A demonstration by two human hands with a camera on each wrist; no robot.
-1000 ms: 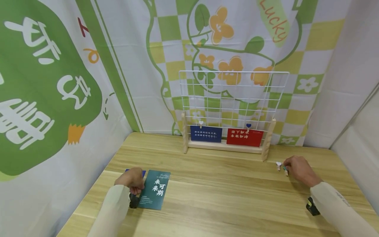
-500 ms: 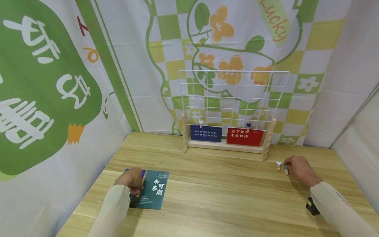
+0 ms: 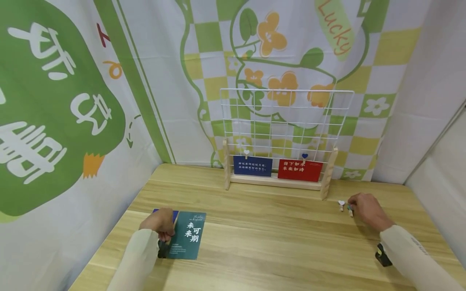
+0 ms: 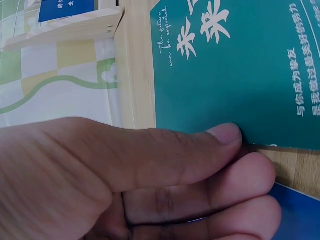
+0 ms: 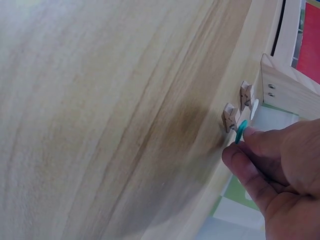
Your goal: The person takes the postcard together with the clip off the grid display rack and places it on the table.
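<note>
At the table's left side, my left hand (image 3: 159, 223) pinches the edge of a dark green card (image 3: 188, 234) printed with white characters. In the left wrist view the thumb (image 4: 225, 134) lies on that card's face, with curled fingers below the edge. A blue card (image 4: 300, 212) lies beside it, mostly covered by the hand in the head view. Over on the right, my right hand (image 3: 369, 210) pinches the teal heart top of a small wooden clothespin (image 5: 230, 118) between thumb and forefinger. Close by is a second clothespin (image 5: 246, 95) with a white heart.
A white wire grid rack (image 3: 285, 121) on a wooden stand rises at the table's back. Clothespins hold a blue card (image 3: 252, 166) and a red card (image 3: 299, 170) low on it. Patterned cloth (image 3: 204, 72) hangs behind and on the left.
My left hand and the green card have shifted slightly left. The right hand keeps its pinch on the teal-heart clothespin. The head view has tilted a little.
</note>
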